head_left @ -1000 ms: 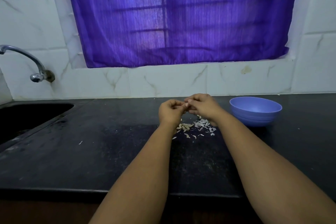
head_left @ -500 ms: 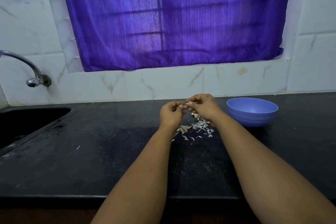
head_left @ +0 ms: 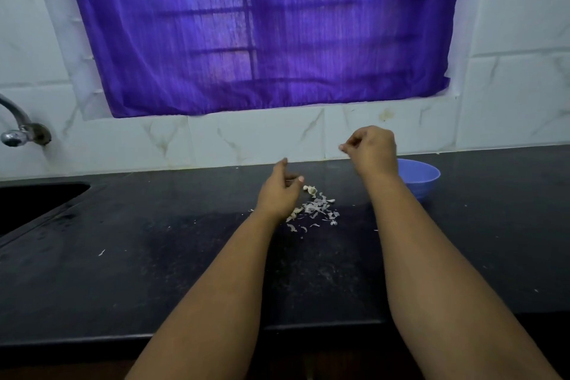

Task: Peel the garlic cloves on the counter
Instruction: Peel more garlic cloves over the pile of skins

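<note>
The right hand (head_left: 374,149) is hanging raised above the black counter (head_left: 154,241), its fingers curled and pinching something small and pale that is too tiny to name. The left hand (head_left: 279,193) is hovering lower with loosely curled fingers holding nothing. Garlic cloves and peel scraps (head_left: 314,208) are lying just beside the left hand, below the right, with the blue bowl (head_left: 422,177) sitting behind the right wrist.

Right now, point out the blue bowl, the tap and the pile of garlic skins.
blue bowl (head_left: 427,177): head view, right outer wall.
tap (head_left: 14,136): head view, chrome spout end.
pile of garlic skins (head_left: 316,208): head view, middle of the pile.
</note>
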`<control>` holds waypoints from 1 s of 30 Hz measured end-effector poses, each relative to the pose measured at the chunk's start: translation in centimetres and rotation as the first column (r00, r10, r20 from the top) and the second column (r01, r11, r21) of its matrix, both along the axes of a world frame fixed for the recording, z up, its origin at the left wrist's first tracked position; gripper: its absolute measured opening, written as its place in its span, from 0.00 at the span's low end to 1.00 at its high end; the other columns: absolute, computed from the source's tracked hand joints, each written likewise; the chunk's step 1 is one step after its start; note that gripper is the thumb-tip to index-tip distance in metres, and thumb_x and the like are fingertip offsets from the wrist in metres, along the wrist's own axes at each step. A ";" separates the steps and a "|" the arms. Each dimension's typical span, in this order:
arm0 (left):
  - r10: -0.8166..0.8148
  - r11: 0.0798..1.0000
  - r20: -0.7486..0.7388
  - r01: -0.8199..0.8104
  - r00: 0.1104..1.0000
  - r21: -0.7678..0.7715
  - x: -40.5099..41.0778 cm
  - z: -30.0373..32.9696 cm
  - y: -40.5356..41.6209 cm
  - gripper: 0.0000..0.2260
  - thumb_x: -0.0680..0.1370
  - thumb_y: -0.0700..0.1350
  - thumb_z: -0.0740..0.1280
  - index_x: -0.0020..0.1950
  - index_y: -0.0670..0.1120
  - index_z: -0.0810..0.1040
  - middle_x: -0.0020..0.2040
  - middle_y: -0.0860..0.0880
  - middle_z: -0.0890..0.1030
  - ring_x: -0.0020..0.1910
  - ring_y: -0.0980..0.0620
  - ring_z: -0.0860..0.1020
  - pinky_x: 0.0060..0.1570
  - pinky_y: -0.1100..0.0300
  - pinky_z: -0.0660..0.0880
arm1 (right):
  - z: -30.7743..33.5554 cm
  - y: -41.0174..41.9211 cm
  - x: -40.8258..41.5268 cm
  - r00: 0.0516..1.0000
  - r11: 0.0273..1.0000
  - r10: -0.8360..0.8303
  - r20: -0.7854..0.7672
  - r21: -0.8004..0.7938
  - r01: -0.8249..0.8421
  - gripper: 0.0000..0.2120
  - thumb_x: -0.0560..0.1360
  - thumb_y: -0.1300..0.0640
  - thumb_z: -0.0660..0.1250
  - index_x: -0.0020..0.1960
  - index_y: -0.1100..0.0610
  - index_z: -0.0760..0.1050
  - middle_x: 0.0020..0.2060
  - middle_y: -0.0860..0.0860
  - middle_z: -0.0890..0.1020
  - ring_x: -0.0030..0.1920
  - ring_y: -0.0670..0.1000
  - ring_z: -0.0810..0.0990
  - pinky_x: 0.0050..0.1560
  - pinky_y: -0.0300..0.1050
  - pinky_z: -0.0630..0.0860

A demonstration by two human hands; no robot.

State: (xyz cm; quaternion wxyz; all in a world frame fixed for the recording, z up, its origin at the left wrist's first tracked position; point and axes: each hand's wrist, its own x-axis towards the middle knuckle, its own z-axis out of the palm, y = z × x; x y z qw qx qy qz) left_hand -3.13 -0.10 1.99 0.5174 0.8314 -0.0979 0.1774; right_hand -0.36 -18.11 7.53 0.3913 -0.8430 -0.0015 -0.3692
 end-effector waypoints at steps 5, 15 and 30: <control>0.079 0.997 -0.038 -0.079 0.996 0.009 0.6 -0.2 0.5 0.21 0.80 0.46 0.64 0.73 0.46 0.66 0.57 0.51 0.77 0.56 0.51 0.75 0.61 0.48 0.74 | 0.1 -3.9 0.0 0.952 0.965 -0.264 -0.155 -0.029 0.262 0.05 0.76 0.59 0.70 0.47 0.62 0.78 0.46 0.58 0.82 0.45 0.59 0.79 0.41 0.45 0.72; 0.181 0.983 -0.057 -0.179 0.982 0.038 1.0 -0.1 1.3 0.20 0.78 0.47 0.67 0.69 0.45 0.72 0.57 0.48 0.79 0.56 0.50 0.77 0.60 0.48 0.75 | -1.2 -4.1 1.4 0.937 0.951 -0.308 -0.164 -0.090 0.297 0.07 0.80 0.59 0.61 0.49 0.62 0.75 0.48 0.59 0.81 0.47 0.60 0.76 0.43 0.46 0.68; 0.274 0.914 -0.157 -0.206 0.949 0.349 2.0 -0.7 2.7 0.17 0.73 0.35 0.66 0.36 0.58 0.80 0.51 0.51 0.83 0.59 0.50 0.77 0.60 0.52 0.75 | -4.5 4.2 1.5 0.887 0.844 0.167 -0.431 -0.403 -0.355 0.13 0.75 0.69 0.66 0.53 0.56 0.84 0.52 0.54 0.84 0.50 0.53 0.82 0.51 0.40 0.75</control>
